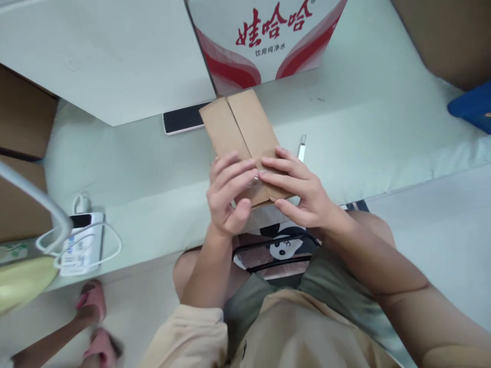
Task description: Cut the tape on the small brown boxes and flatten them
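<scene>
Brown cardboard box (241, 138), long axis running away from me; left hand (226, 197) and right hand (303, 197) both clasp its near end, fingers curled over the seam.

Legible markings: one printed carton.
You are facing the white and red carton (268, 41), which is showing red "娃哈哈" above smaller grey "饮用纯净水"; nothing else is reading clearly.

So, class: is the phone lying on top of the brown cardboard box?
No, the phone lies on the table, partly tucked behind the cardboard box.
</scene>
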